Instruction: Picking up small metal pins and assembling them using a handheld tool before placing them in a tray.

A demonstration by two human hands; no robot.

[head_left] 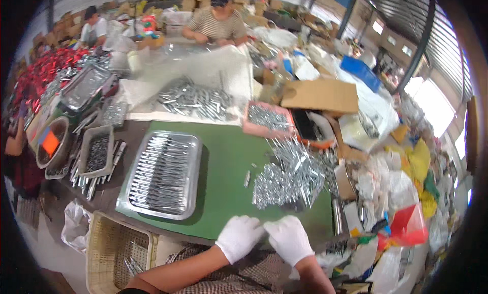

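Note:
My left hand point(239, 237) and my right hand point(290, 239) wear white gloves and meet at the near edge of a green mat point(223, 156). Their fingers are curled together, and whether a small part sits between them is hidden. Just beyond my right hand lies a heap of small shiny metal parts point(287, 174). A steel tray point(163, 174) holding rows of slim metal pieces lies on the mat to the left of my hands.
A pink tray of metal parts point(268, 118) stands behind the mat. A grey bin point(96, 152) and a beige basket point(114, 251) are at the left. Boxes and plastic bags crowd the right side point(396, 192). Two people work at the far end point(216, 22).

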